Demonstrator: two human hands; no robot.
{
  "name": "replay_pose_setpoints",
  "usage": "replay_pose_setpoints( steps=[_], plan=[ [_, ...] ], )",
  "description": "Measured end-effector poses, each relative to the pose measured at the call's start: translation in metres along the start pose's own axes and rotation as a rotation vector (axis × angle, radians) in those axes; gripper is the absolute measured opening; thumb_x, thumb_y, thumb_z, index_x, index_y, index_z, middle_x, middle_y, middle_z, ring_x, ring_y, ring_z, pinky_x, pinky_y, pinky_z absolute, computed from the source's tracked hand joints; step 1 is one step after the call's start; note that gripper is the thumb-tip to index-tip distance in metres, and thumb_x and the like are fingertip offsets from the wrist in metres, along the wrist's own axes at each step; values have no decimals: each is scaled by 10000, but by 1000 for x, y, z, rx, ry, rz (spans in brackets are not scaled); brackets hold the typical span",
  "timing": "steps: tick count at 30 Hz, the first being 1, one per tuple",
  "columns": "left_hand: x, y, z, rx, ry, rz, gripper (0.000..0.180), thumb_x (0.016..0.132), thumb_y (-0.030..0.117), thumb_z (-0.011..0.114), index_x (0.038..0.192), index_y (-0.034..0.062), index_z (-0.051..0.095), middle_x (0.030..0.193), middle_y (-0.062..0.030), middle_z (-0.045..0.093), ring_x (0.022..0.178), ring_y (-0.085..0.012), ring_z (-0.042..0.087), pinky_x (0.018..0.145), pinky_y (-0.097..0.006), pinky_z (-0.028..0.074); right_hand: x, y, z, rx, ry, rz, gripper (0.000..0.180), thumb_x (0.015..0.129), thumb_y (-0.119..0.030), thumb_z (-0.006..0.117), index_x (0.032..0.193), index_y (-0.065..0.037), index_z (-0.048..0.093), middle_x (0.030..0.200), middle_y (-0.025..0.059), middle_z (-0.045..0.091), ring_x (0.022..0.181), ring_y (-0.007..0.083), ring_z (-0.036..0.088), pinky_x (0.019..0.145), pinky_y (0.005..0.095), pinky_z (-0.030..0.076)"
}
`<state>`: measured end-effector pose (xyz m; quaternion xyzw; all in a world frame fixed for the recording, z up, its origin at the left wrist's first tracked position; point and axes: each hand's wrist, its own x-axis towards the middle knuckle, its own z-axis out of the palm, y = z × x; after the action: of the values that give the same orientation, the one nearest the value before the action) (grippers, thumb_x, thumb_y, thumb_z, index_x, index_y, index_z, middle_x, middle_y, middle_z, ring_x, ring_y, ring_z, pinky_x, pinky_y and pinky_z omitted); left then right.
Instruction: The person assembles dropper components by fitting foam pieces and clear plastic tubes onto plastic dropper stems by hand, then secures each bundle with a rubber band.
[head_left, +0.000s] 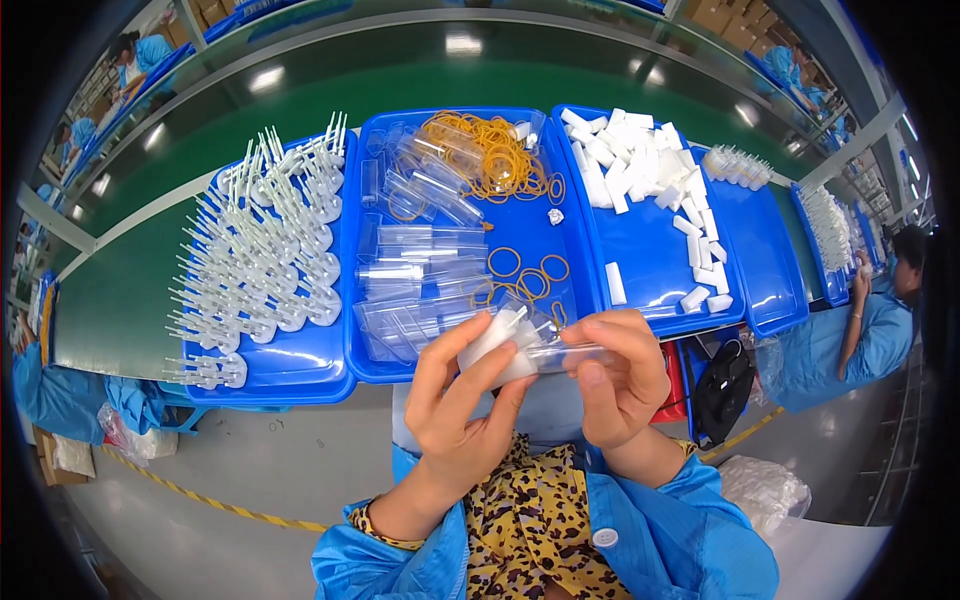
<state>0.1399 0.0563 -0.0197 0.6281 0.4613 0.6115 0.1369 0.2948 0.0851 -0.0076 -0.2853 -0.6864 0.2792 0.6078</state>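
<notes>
My left hand (462, 405) pinches white block-like pieces (490, 345), with a narrow stem sticking up from them. Between the fingers of my right hand (622, 385) is a clear plastic tube (572, 357), its left end against the white pieces. Both hands meet just in front of the middle blue tray (530, 228). Inside that tray lie clear plastic sleeves (420, 265) in a stack, and a tangle of tan rubber bands (500, 150). How the tube and white pieces join is partly hidden by my fingers.
On the left, a blue tray (285, 375) carries rows of white parts with thin upright stems (260, 235). White blocks (640, 150) are heaped in the right tray (640, 275). A green conveyor belt (400, 75) runs behind. A co-worker in blue (850, 335) sits at the far right.
</notes>
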Motion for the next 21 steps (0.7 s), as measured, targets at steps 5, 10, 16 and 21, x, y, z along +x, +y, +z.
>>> replay_pose_setpoints(
  steps=[5,10,16,21],
  plan=[
    [-1,-2,1,11,21,14,324,674,12,811,980,6,707,1136,-178,617,978,-289,639,768,-326,535,1,-2,3,74,14,79,268,857,11,578,1112,90,597,1000,207,631,848,194,617,697,261,503],
    [-3,-5,2,27,42,45,323,662,18,812,969,18,713,1119,-170,630,949,-297,648,754,-333,535,0,1,5,23,13,17,262,853,10,590,1106,78,598,990,204,637,812,194,625,686,269,513],
    [-4,-2,1,54,26,71,318,650,13,805,954,22,714,1112,-171,631,936,-316,651,757,-350,540,3,5,5,-83,13,-157,264,846,-8,606,1098,71,601,942,188,662,788,202,627,679,265,514],
    [-4,-5,-1,88,39,91,309,650,12,802,945,19,711,1108,-171,631,930,-320,652,760,-357,540,4,0,6,90,-39,129,261,859,17,583,1115,68,598,1015,191,649,804,171,619,681,257,505]
  ],
)
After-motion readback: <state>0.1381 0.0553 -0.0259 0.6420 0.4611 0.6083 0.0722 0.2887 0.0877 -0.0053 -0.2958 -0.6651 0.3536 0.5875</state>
